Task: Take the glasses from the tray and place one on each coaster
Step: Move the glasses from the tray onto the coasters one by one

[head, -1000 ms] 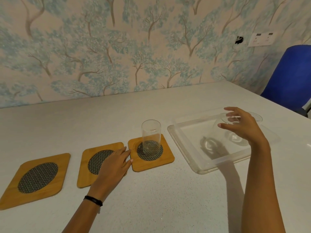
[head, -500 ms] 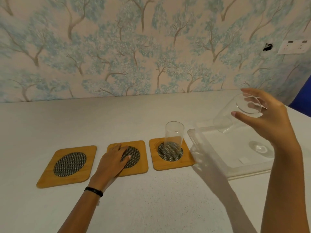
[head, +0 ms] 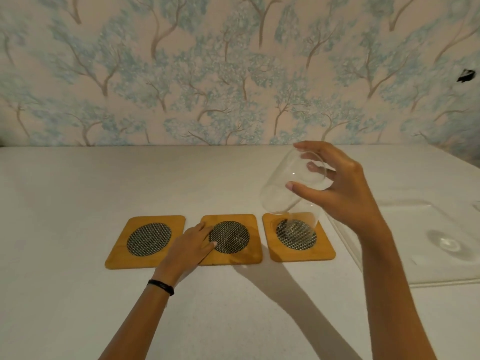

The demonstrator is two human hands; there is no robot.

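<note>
Three wooden coasters with dark mesh centres lie in a row: a left coaster (head: 145, 241), a middle coaster (head: 233, 241) and a right coaster (head: 298, 240). A clear glass (head: 302, 227) stands on the right coaster. My right hand (head: 337, 188) grips the rim of a second clear glass (head: 288, 188), tilted in the air above the right coaster. My left hand (head: 192, 246) rests flat on the middle coaster's left edge. A clear plastic tray (head: 405, 268) sits to the right, with another glass (head: 445, 242) faintly visible in it.
The white table (head: 78, 294) runs back to a wall with tree-patterned wallpaper (head: 207, 74). My left wrist wears a black band (head: 161, 286).
My right hand has lifted a glass out of the tray and carried it left, now over the right coaster. My left hand stays on the middle coaster. The view has shifted left.
</note>
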